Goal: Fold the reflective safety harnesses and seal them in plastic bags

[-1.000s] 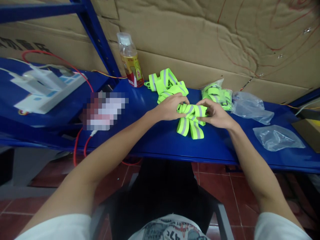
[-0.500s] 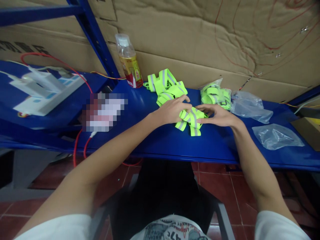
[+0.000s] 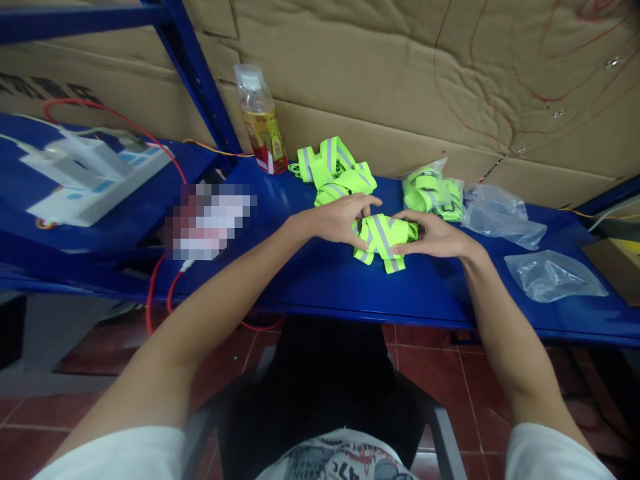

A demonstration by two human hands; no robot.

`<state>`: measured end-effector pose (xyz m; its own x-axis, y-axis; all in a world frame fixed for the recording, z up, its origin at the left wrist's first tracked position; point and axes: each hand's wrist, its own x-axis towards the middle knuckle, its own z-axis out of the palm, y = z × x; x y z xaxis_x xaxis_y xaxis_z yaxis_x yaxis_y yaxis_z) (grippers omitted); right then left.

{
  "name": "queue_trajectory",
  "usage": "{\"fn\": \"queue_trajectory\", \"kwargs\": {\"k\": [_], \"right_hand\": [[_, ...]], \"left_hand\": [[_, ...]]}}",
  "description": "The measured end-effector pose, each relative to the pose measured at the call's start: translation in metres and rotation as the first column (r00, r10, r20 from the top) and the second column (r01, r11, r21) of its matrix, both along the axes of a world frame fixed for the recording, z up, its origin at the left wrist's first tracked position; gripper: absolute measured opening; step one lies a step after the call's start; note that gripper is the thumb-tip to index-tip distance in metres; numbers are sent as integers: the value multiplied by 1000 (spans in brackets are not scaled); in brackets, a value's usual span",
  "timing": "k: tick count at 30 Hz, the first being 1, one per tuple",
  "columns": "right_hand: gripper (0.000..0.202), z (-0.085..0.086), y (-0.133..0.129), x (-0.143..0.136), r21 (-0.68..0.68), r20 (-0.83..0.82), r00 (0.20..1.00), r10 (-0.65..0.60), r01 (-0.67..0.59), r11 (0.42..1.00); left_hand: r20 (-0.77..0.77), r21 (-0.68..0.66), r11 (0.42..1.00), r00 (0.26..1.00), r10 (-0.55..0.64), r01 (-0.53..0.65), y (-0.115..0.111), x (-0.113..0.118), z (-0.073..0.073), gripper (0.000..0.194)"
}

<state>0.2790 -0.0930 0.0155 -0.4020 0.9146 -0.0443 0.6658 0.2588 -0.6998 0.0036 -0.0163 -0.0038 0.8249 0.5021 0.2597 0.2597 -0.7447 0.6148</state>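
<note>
A folded bundle of neon yellow-green reflective straps (image 3: 384, 235) with grey stripes lies on the blue shelf, two short ends sticking out toward me. My left hand (image 3: 343, 219) is at its left side, thumb touching the edge, fingers curved and apart above the back. On the right, my right hand (image 3: 433, 235) grips the bundle, with fingers at the back and thumb at the front. Just behind my left hand sits a looser pile of the same straps (image 3: 333, 167). More straps in a clear bag (image 3: 433, 193) lie behind my right hand.
Two clear plastic bags (image 3: 555, 275) lie to the right, near a cardboard box (image 3: 613, 263). A wrapped bottle (image 3: 265, 133) stands at the back. Leftward are a blurred-out object (image 3: 210, 223) with a red cable and a white power strip (image 3: 100, 183). Cardboard (image 3: 350, 80) lines the back.
My left fingers have lifted off the bundle and spread slightly. The bundle looks flatter and neater, its crossed straps now facing up. My right hand stays at its right side.
</note>
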Motion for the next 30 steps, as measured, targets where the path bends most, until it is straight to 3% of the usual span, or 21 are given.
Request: {"fn": "queue_trajectory", "kwargs": {"k": [3,7,11,14,17,21,26,30], "right_hand": [[79,-5,2,2,64,-80,997,-16,21,998],[77,-7,3,-3,129,-212,977,0,28,991],[101,-11,6,-10,191,-300,947,-111,174,966],[106,-18,9,-14,12,-461,851,-252,290,957],[78,-20,9,-17,-143,-585,761,-281,244,959],[68,-14,7,-22,-194,-671,675,-308,241,951],[58,-11,4,-39,-279,-709,609,-355,220,935],[58,-20,5,-54,-259,-745,570,-347,232,938]], "left_hand": [[-23,67,997,999,34,-33,-1,2,-3,70],[2,58,997,999,55,-55,-5,4,-5,66],[17,90,991,995,102,-103,-9,5,-2,62],[101,87,983,983,152,-161,-11,5,2,59],[271,59,977,945,182,-205,-10,7,2,58],[424,40,962,876,230,-272,-5,16,-7,63],[469,20,912,809,353,-410,-4,30,-23,74],[467,81,894,809,357,-441,-13,35,-25,76]]}}
